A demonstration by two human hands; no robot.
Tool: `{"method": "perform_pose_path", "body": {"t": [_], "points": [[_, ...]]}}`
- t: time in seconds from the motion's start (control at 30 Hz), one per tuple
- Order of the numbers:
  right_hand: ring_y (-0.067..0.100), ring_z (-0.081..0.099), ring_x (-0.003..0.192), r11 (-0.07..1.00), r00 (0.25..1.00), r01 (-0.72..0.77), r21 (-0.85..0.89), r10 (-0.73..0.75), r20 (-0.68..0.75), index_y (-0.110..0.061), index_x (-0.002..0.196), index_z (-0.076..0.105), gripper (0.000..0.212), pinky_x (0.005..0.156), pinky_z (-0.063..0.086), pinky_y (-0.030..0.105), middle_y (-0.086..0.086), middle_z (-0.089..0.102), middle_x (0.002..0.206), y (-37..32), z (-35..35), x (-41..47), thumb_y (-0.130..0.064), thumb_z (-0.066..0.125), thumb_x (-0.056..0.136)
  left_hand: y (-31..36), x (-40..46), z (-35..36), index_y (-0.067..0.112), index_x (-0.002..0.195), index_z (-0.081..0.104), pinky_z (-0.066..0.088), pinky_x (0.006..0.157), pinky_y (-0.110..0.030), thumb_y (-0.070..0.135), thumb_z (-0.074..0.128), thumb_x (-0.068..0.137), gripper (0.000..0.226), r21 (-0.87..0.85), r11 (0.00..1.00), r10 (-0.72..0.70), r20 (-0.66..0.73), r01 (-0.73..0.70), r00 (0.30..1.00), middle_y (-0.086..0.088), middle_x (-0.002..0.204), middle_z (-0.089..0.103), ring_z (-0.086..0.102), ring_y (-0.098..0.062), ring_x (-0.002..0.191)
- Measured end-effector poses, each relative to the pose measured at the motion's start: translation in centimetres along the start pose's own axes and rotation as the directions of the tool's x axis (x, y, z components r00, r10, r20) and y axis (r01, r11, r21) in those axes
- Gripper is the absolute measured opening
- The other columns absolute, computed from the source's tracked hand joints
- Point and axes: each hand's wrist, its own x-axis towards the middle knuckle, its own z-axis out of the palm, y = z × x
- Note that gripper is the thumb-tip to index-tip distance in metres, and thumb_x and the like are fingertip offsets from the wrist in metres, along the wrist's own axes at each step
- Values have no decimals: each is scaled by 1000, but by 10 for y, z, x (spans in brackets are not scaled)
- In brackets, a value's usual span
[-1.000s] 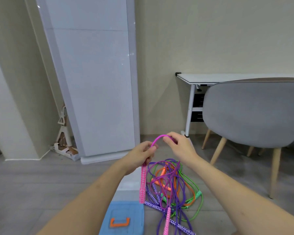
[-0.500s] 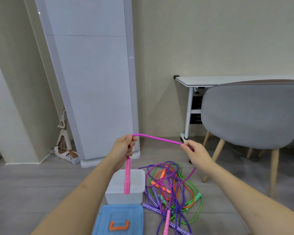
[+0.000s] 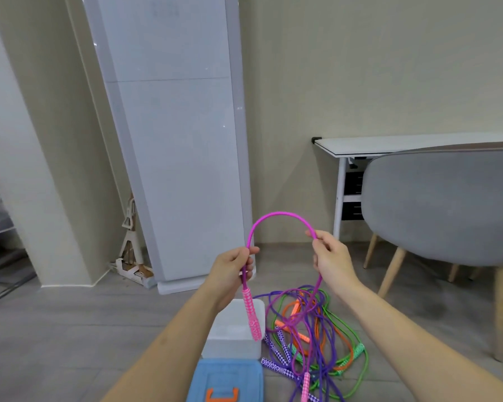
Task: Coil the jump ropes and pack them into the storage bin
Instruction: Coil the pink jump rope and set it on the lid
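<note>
I see my left hand (image 3: 233, 272) pinching the pink rope (image 3: 279, 217) just above its patterned handle (image 3: 251, 314), which hangs down over the white bin (image 3: 235, 329). My right hand (image 3: 331, 256) pinches the cord further along, so it arches up between both hands. I judge this is the first loop of a coil, held high to keep it free of the tangle. The other ropes (image 3: 317, 338), purple, orange and green, lie heaped on the floor just right of the bin. A blue lid (image 3: 227, 381) lies in front of it. The floor (image 3: 70, 329) is grey wood plank; a grey chair (image 3: 442, 204) and white desk (image 3: 389, 145) stand to the right.
</note>
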Motion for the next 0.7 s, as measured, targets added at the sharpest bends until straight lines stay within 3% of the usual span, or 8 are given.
{"method": "perform_pose_path", "body": {"t": [0.17, 0.33, 0.4, 0.57, 0.7], "points": [[11, 52, 57, 996, 999, -25, 90, 22, 34, -22, 113, 69, 18, 52, 42, 24, 5, 59, 74, -10, 15, -12, -12, 61, 100, 4, -4, 9, 2, 109, 71, 50, 72, -30, 14, 53, 104, 23, -15, 1000, 22, -41, -23, 999, -9, 82, 56, 52, -17, 72], [13, 59, 59, 993, 999, -28, 110, 23, 45, -13, 95, 73, 3, 53, 44, 23, 6, 67, 75, -9, 19, -16, -12, 73, 92, 0, -4, 20, -4, 105, 72, 57, 78, -36, 13, 56, 102, 24, 55, 998, 10, -27, -8, 1000, -1, 77, 63, 54, -22, 76], [13, 60, 60, 996, 997, -2, 89, -4, 72, -14, 93, 75, 5, 54, 45, 20, 4, 68, 73, -6, 20, -16, -10, 72, 92, -2, -1, 25, -9, 103, 70, 59, 82, -43, 13, 57, 101, 25, 90, 996, 8, -11, -7, 1000, 0, 75, 66, 56, -21, 76], [8, 64, 68, 997, 985, 57, -50, -48, 165, -19, 103, 77, 28, 60, 51, 20, 3, 74, 83, -5, 29, -18, 1, 60, 94, -7, 6, 31, 5, 97, 76, 60, 83, -46, 14, 59, 101, 20, 113, 993, 26, 24, -28, 999, -12, 80, 59, 57, -20, 72], [11, 64, 64, 999, 987, 50, -11, -48, 153, -12, 99, 76, 21, 50, 47, 24, 14, 73, 82, -6, 29, -16, 3, 65, 90, -11, 12, 36, 4, 90, 76, 60, 83, -42, 15, 61, 100, 21, 119, 992, 40, 45, -45, 998, -9, 76, 59, 59, -21, 74]]}}
